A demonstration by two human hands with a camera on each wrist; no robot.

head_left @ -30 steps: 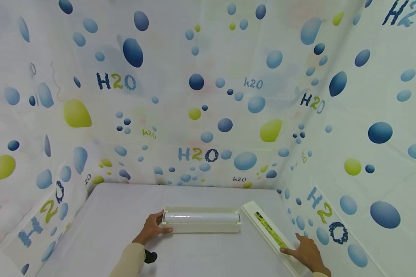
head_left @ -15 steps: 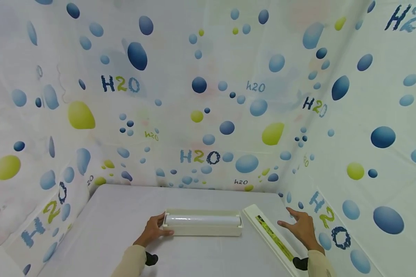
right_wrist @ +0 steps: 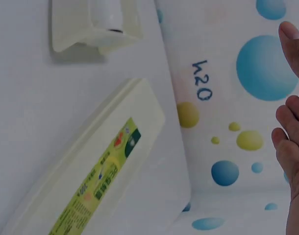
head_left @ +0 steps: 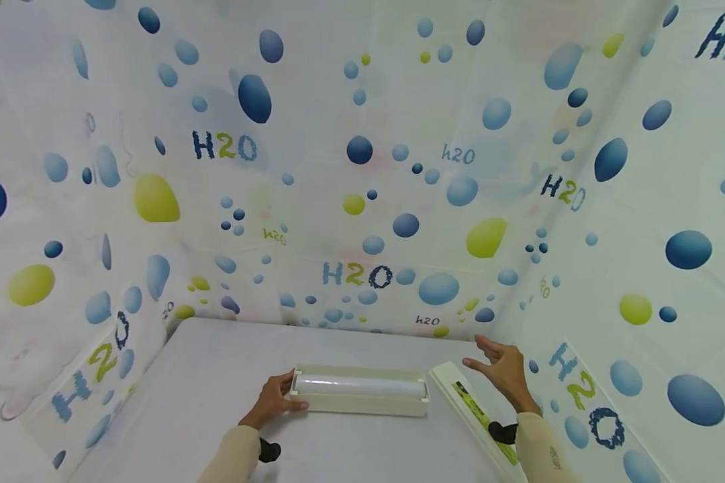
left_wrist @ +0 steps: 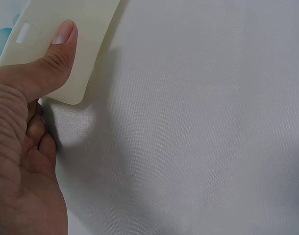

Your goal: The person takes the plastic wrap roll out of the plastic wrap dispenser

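Observation:
A cream plastic cling film dispenser (head_left: 362,405) lies across the table with its top off. Inside it a shiny roll of cling film (head_left: 362,384) shows. My left hand (head_left: 272,404) grips the dispenser's left end. In the left wrist view the thumb (left_wrist: 65,46) presses on the cream wall while the fingers go behind it, partly hidden. Right of the dispenser rests its long cream lid (right_wrist: 147,103), slanted, with a green and yellow label (right_wrist: 98,183) facing up. Beyond the lid my right hand (head_left: 503,373) is raised, fingers and thumb spread apart, holding nothing.
A white cloth covers the table (head_left: 338,446). Around it hang white sheets (head_left: 305,161) printed with blue and green drops and "H2O", close behind the table and at both sides. Each wrist carries a dark strap piece (head_left: 503,433).
My right hand has left the lid, lifting and moving forward and left towards the table's back corner. The left hand keeps its hold on the dispenser. The head view has shifted slightly.

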